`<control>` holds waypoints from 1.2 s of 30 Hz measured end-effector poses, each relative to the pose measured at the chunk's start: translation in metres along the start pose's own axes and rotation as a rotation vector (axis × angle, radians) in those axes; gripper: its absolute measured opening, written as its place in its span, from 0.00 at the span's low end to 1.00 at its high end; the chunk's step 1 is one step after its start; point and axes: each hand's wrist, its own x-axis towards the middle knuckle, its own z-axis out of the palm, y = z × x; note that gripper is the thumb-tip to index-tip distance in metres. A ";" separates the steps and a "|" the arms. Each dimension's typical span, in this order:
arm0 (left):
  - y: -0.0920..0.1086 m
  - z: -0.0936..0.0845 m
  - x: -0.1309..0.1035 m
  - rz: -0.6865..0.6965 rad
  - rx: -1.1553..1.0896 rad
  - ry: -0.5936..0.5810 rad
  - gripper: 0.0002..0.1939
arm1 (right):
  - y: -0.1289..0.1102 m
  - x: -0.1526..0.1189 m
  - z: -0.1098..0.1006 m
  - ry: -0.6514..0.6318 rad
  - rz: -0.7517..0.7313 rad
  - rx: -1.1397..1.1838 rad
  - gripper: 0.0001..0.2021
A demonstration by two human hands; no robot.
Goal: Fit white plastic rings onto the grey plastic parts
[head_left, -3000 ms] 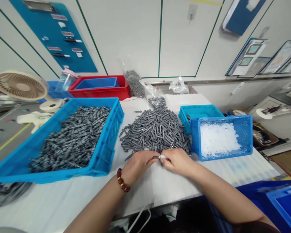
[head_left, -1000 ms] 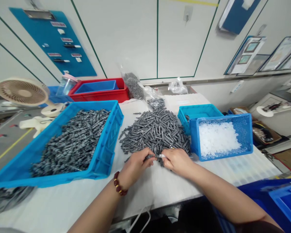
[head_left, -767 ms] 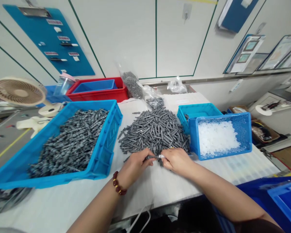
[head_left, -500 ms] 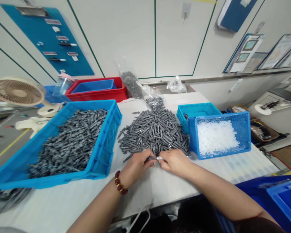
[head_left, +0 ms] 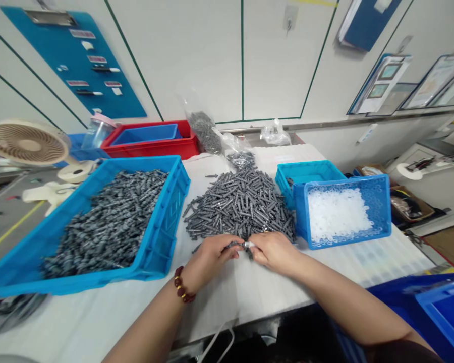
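Observation:
My left hand (head_left: 213, 253) is closed, its fingers pinching a slim dark grey ribbed part (head_left: 233, 244). Facing it, my right hand (head_left: 275, 252) pinches a small whitish piece (head_left: 248, 244) at the end of that part; its exact shape is mostly covered by my fingers. Another dark bit shows just under my right fingertips, too small to make out. Directly beyond both hands lies a loose heap of grey ribbed rod-shaped parts (head_left: 245, 201) on the white-covered table (head_left: 227, 297).
To the left stands a large blue crate (head_left: 177, 212) full of grey parts. On the right, a tilted blue bin (head_left: 306, 217) holds small white rings (head_left: 338, 212), with a teal bin (head_left: 314, 169) behind it. A red crate (head_left: 155, 148) and a fan (head_left: 26, 143) are farther back.
My left hand has shifted slightly left, and its fingers have moved a little along the grey part. My right hand stays nearly in place, still pinching the whitish piece.

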 end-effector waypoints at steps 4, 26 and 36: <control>0.001 0.001 -0.001 0.013 0.011 0.004 0.10 | 0.001 0.000 0.003 0.016 0.021 -0.029 0.11; -0.002 -0.027 0.001 -0.388 -0.468 0.221 0.13 | 0.011 -0.002 0.006 0.187 0.104 0.051 0.15; -0.008 -0.025 -0.002 -0.259 0.625 -0.262 0.11 | 0.010 -0.001 0.006 0.121 0.022 0.111 0.13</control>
